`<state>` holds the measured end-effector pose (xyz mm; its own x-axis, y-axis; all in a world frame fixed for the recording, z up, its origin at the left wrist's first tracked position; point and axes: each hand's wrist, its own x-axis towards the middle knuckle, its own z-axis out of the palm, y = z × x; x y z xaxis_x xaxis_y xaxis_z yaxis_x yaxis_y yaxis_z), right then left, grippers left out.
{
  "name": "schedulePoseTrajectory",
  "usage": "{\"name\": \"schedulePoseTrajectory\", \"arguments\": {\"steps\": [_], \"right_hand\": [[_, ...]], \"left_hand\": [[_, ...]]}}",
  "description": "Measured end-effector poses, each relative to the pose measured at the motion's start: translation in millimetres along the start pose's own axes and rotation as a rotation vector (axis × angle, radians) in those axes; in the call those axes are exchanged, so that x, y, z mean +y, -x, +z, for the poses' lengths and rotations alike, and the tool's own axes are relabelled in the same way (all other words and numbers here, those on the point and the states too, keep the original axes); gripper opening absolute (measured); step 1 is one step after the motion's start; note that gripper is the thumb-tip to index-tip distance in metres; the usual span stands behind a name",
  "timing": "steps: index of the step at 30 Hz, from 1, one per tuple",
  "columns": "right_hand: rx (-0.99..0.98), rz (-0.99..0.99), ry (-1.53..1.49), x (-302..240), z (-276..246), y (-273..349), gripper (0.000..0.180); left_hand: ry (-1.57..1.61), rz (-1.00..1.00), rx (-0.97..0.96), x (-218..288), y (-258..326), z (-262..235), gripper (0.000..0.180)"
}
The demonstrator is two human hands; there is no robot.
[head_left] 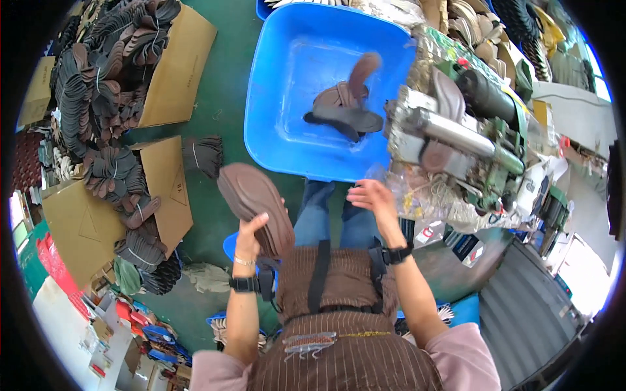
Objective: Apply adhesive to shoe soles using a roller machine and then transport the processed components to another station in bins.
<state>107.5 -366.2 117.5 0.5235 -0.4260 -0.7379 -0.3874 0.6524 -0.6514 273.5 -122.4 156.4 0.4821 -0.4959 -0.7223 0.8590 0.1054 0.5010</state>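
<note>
Your left hand [250,236] grips a stack of brown shoe soles [255,203]. The fingers [259,223] are wrapped over the lower edge of the stack and the thumb is behind it, so the hand is clenched on the soles. The stack stands tilted, its upper end leaning up and to your left, above your knees.

Your right hand [372,197] is empty, with its fingers [357,192] loosely spread and released. It hovers just at the near rim of the blue tub [274,98] and beside the metal machine [456,143] with the clear plastic wrap hanging under it.

In the tub, several dark soles [344,107] lie in a loose heap toward its right side. One is blurred and seems to be in the air above them.

Handling judgement: the stack is pinched only at its lower end, so the top soles could fan out or slide. Keep the thumb pressed flat against the back and the stack's weight over your palm. Peel off the nearest sole with the free hand rather than shaking one loose.

Relative position: the soles sit inside the left fingers, touching them. The right fingers are well apart from the stack, with your lap between.

Off to your left, cardboard boxes [176,72] full of bundled soles stand on the green floor [222,124].
</note>
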Motion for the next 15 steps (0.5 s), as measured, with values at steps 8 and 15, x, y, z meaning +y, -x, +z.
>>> {"name": "schedulePoseTrajectory", "arguments": {"steps": [8,15], "right_hand": [[0.627,-0.033,1.155,106,5,-265,0.043],[1.212,-0.071,1.096,111,-2,-308,0.037]], "left_hand": [[0.017,-0.014,0.313,-66,30,-65,0.068],[0.105,-0.044,0.508,-95,45,-107,0.061]]}}
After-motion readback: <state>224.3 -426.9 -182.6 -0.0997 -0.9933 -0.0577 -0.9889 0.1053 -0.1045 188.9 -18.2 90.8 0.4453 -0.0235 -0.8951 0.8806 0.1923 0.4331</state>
